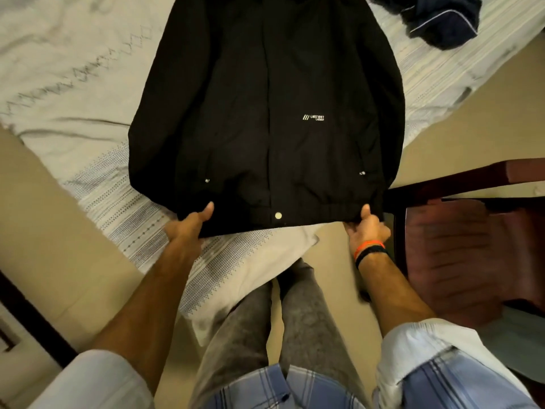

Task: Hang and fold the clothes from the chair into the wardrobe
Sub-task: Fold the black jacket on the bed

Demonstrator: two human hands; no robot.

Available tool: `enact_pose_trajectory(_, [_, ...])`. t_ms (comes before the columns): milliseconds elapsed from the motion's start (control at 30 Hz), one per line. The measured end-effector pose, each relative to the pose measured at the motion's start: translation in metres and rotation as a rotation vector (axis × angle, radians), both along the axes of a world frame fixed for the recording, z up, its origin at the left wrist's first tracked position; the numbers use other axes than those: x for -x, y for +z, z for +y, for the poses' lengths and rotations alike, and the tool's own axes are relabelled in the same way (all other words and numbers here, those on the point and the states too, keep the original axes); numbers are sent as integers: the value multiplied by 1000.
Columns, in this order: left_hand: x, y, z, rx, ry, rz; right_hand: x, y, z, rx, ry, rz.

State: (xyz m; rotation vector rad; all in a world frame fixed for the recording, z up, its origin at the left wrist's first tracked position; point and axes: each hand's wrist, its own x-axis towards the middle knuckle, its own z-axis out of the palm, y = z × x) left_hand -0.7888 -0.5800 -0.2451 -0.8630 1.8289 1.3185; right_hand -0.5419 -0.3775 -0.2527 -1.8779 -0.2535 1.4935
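Left hand (191, 224): lower centre-left of frame, thumb on top of hem of black jacket (265, 113), remaining fingers tucked beneath fabric, pinching left hem corner. Right hand (368, 228): lower centre-right, thumb raised over hem, fingers curled under, gripping right hem corner. Two wristbands (370, 251) on right wrist, one orange, one black.

Jacket count: one. Spread front-up across bed (59, 69), hem toward bottom of frame and reaching bed corner, closed down centre. Visible on front: one pale snap at hem centre, two small metal snaps at pocket level, one small white logo right of centre; lettering too small to read. Collar or hood cut off by top edge of frame.

Second garment (436, 19): one dark bundle with pale piping, upper right on bed, partly cut off; type not identifiable.

Chair (457, 246): one, dark red-brown wood, right side of frame, touching or just beside jacket's right hem corner; cut off at right edge and motion-blurred.

Dark frame edge at lower left, identity unclear.
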Motion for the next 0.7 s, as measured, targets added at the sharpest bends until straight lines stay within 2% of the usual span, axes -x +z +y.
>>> enact_pose_trajectory(100, [-5,-3,-7,-48,-7,-76,-8,-6,-13,21,68,-72])
enact_pose_trajectory(200, [-4,-5,-12,-71,50,-6,-12,-7,-12,-85,1,-129])
enact_pose_trajectory(333, [-3,-10,-20,250,-192,128,-18,-13,-11,20,76,-225])
enact_pose_trajectory(400, [-3,-10,-23,137,-207,61,-19,-16,-13,9,68,-291])
enact_pose_trajectory(467, [-4,-7,-28,-76,-149,-35,-16,-14,-16,-51,45,-297])
enact_pose_trajectory(533, [-5,-7,-37,-110,-102,-30,-18,-16,-19,-70,33,-274])
enact_pose_trajectory(633, [-3,-19,-52,141,-269,81,-30,-27,-21,44,160,-380])
enact_pose_trajectory(700, [-1,-26,-60,310,-480,119,-36,-30,-21,167,380,-515])
